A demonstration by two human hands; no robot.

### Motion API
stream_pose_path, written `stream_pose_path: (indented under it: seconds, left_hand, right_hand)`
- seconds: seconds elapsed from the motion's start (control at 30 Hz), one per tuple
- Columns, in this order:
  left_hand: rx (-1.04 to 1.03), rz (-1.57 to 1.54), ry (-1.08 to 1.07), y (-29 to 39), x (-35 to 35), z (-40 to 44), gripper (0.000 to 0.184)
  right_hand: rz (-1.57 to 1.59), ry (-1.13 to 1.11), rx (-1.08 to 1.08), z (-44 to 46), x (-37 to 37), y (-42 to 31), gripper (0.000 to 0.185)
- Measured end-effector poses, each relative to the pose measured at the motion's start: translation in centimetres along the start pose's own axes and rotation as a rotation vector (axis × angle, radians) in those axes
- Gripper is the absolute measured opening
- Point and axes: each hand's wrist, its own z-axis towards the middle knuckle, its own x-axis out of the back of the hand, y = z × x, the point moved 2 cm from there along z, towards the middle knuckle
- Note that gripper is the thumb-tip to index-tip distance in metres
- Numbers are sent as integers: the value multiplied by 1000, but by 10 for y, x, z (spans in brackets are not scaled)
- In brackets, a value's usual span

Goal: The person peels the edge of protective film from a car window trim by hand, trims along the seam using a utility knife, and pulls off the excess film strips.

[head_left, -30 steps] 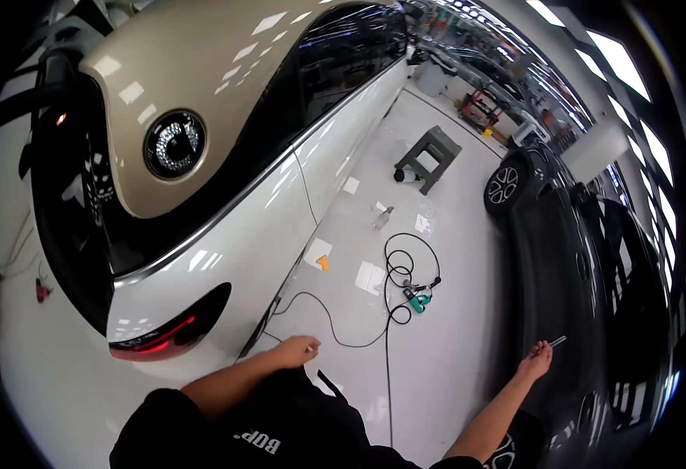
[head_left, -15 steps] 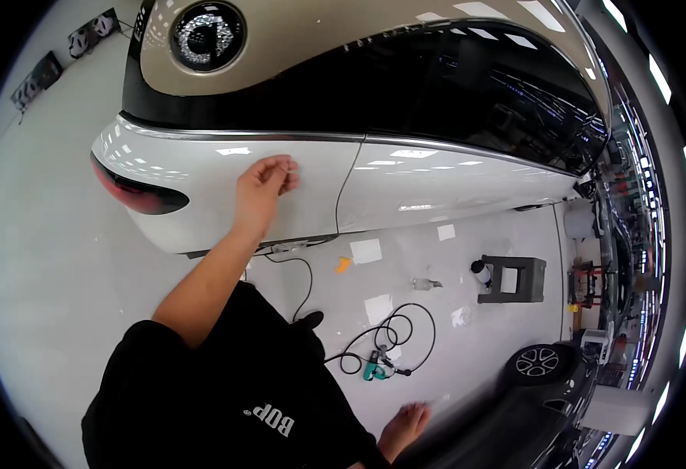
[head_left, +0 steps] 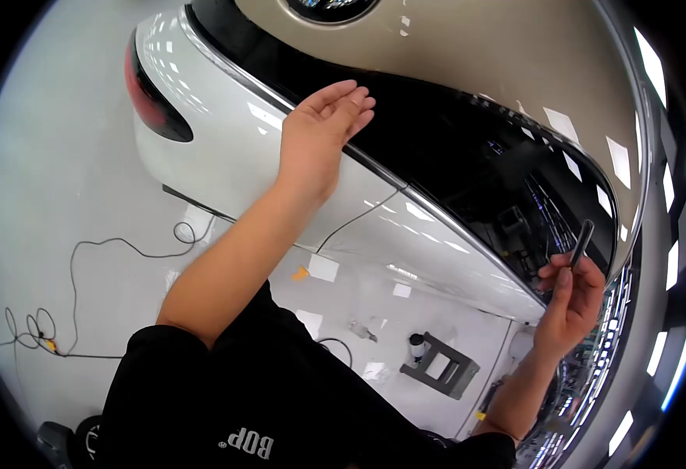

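My left hand (head_left: 326,133) is over the silver trim line of a white car (head_left: 226,148), where the white panel meets the dark side window (head_left: 421,129). Its fingers are gathered with the tips close to the thumb; anything thin between them is too small to make out. Farther right, my right hand (head_left: 571,305) grips a slim dark stick-like tool (head_left: 584,242), pointing up, with a shiny edge. That hand appears in front of the window's far end. Whether either hand touches the car I cannot tell.
A red tail light (head_left: 149,98) marks the car's left end; tan bodywork (head_left: 468,47) lies above the window. On the floor are a grey stool (head_left: 460,374), a dark bottle (head_left: 416,345), a clear bottle (head_left: 364,331), an orange piece (head_left: 301,273) and looped black cable (head_left: 73,273).
The view has turned, so the car now slants down to the right. My left hand went from the white panel up to the trim; my right hand rose from low down, now showing the dark tool.
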Motion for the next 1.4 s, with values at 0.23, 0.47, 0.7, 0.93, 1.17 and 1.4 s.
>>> stream_pose_path:
  seconds: [0.23, 0.47, 0.7, 0.93, 1.17, 1.4]
  left_hand:
    - [-157, -168, 23, -47, 4, 10, 39]
    - [-248, -241, 51, -64, -2, 23, 36]
    - [-839, 204, 108, -71, -2, 42, 42]
    - [-1342, 666, 250, -96, -3, 73, 48]
    - [-1384, 841, 338, -98, -10, 81, 57]
    - [-1418, 806, 323, -105, -9, 85, 57]
  right_hand:
    - [-377, -378, 183, 87, -68, 5, 25]
    - [-518, -481, 335, 136, -126, 16, 29]
    - [-709, -576, 613, 159, -158, 15, 28]
    - [-792, -611, 695, 173, -177, 23, 22]
    - [-830, -627, 793, 183, -176, 31, 24]
    - [-892, -671, 960, 185, -183, 32, 28]
